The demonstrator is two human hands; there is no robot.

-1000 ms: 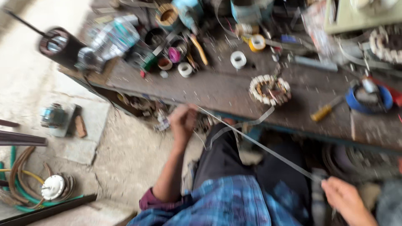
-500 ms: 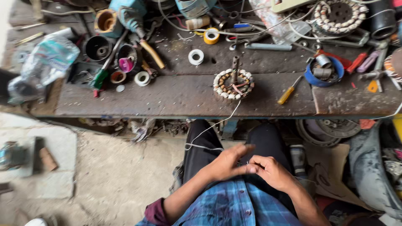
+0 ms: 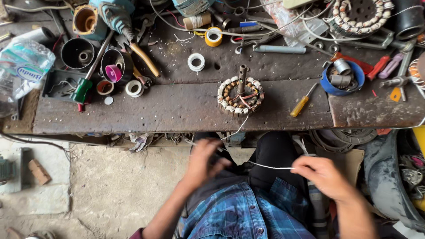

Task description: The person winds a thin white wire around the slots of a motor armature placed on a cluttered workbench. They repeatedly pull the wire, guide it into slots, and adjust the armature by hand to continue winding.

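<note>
A round wound motor stator (image 3: pixel 241 96) with a short shaft stands near the front edge of the dark workbench (image 3: pixel 177 110). A thin white cord (image 3: pixel 270 167) runs from the stator down over the bench edge to my lap. My right hand (image 3: pixel 323 175) pinches this cord, pulled taut to the right. My left hand (image 3: pixel 204 160), blurred, is curled around the cord's other stretch above my dark trousers, just below the bench edge.
On the bench lie white tape rolls (image 3: pixel 196 62), a yellow tape roll (image 3: pixel 213 36), a yellow-handled screwdriver (image 3: pixel 301 105), a green-handled screwdriver (image 3: pixel 84 88), a blue bowl of metal parts (image 3: pixel 343 77), black cups (image 3: pixel 77 53) and a second stator (image 3: pixel 361 15). Concrete floor lies to the left.
My hands were together over my lap half a second ago; now they have spread apart, stretching the cord between them. The view has shifted slightly, centring the bench.
</note>
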